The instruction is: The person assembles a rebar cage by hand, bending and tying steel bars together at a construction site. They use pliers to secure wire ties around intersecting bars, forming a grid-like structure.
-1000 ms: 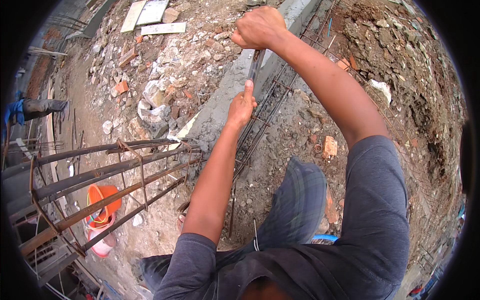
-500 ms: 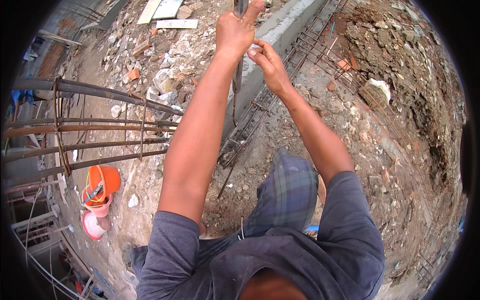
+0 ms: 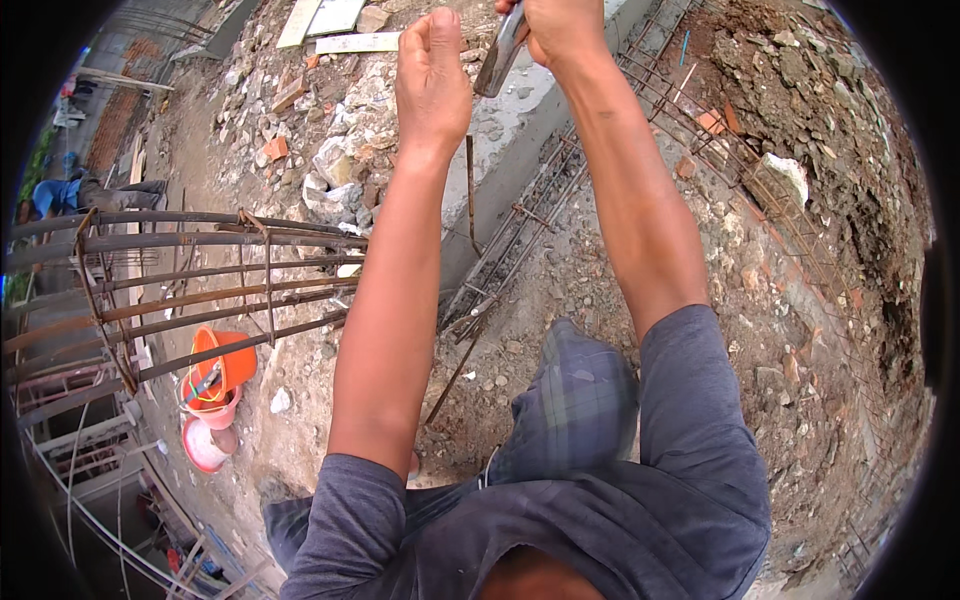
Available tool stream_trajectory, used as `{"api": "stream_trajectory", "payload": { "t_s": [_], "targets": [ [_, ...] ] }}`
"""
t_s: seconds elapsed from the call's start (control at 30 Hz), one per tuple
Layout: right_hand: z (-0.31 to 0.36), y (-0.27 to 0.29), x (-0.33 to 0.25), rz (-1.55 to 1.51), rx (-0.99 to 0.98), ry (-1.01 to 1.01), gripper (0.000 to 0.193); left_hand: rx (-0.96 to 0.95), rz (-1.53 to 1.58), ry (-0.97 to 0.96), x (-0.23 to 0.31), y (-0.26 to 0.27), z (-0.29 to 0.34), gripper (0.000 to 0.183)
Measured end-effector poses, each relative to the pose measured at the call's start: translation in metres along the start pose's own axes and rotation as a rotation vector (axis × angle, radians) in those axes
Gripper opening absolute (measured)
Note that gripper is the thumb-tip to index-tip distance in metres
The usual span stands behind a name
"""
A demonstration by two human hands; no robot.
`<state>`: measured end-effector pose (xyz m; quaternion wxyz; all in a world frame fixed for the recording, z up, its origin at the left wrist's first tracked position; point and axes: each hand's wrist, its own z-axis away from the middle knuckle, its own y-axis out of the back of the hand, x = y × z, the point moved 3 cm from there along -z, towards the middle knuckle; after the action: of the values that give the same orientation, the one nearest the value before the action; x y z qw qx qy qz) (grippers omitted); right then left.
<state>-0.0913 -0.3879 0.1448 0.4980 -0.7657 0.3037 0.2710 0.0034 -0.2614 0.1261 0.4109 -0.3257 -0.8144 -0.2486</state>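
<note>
Rusty ribbed bars, tied w/ sq. stirrups, form a long rebar cage (image 3: pixel 150 242) on the L side; a flatter rebar mat (image 3: pixel 530 215) runs beside the conc. beam (image 3: pixel 515 135), which is grey, rough on top & straight-edged. A thin bent rod (image 3: pixel 471 190) stands near-upright against the beam's side, top end close to L hand (image 3: pixel 435 90).

Ground = dusty soil & rubble w/ broken stone, orange brick bits (image 3: pixel 275 148) & pale boards (image 3: pixel 335 15) up top. Outdoor site; crumbly earth bank (image 3: pixel 840 110) at R. Orange bucket (image 3: pixel 238 360) at lower L, beyond the cage; person in blue (image 3: pixel 60 195) at far L.

Metal bar (image 3: pixel 500 55) is dark, smooth, shiny in spots, tilted, lower end free above the beam. It's in R hand (image 3: pixel 565 30), fingers wrapped round it, partly cut off by the top edge. L hand is raised just beside it, apart from the bar, thumb up; other fingers mostly hidden, can't tell if they grip anything.
</note>
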Motion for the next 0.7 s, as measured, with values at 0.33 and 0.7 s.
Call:
{"api": "stream_trajectory", "payload": {
  "t_s": [0.33, 0.7],
  "targets": [
    [0.129, 0.153, -0.016, 0.493, 0.077, -0.355, 0.027, -0.286, 0.053, 0.509, -0.064, 0.055, 0.129, 0.042],
    [0.233, 0.225, -0.022, 1.711, -0.886, -0.806, 0.032, -0.222, 0.410, 0.437, -0.041, 0.099, 0.169, 0.052]
  ]
}}
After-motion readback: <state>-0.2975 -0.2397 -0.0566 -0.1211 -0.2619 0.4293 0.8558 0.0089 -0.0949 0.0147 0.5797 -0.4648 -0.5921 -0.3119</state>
